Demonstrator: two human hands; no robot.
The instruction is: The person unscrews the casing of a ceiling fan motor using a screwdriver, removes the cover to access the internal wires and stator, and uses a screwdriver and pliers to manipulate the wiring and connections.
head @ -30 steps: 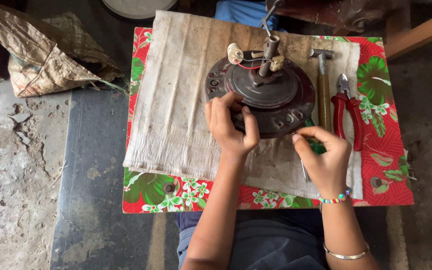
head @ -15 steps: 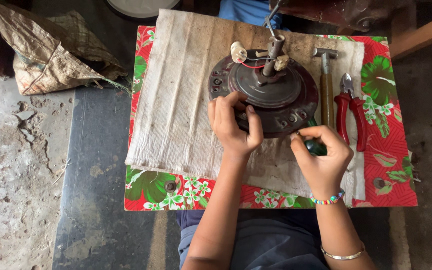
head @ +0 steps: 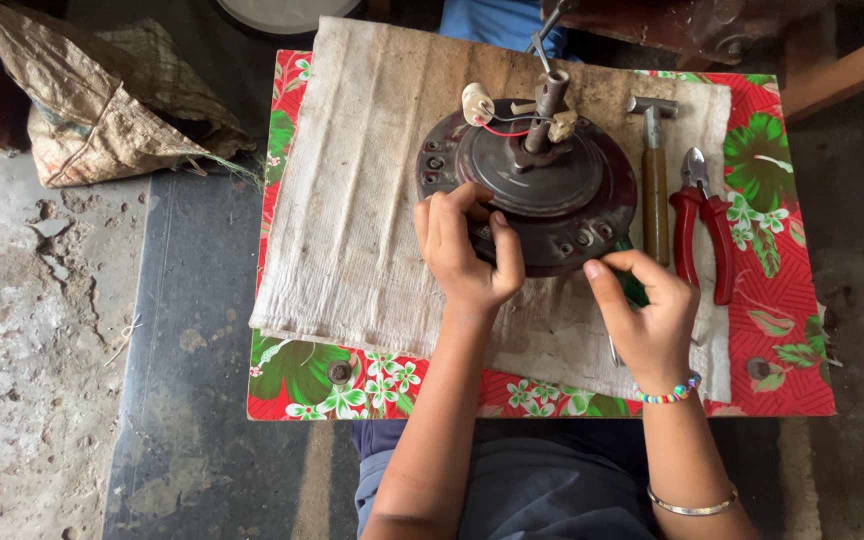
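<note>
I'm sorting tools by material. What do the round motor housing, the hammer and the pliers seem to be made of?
Round motor housing: apparently cast metal, dull dark-brown and grimy, with bolt holes along the rim. Hammer: grey metal head on what looks like a worn wooden handle. Pliers: grey metal tips, with red, probably plastic or rubber, sleeves on the handles.

Round dark motor housing [head: 542, 195] — flat on cloth, shaft upright; green-handled screwdriver [head: 634, 288] at its rim.

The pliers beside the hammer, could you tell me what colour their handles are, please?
Red, seen in the head view: the pliers lie right of the hammer.
</note>
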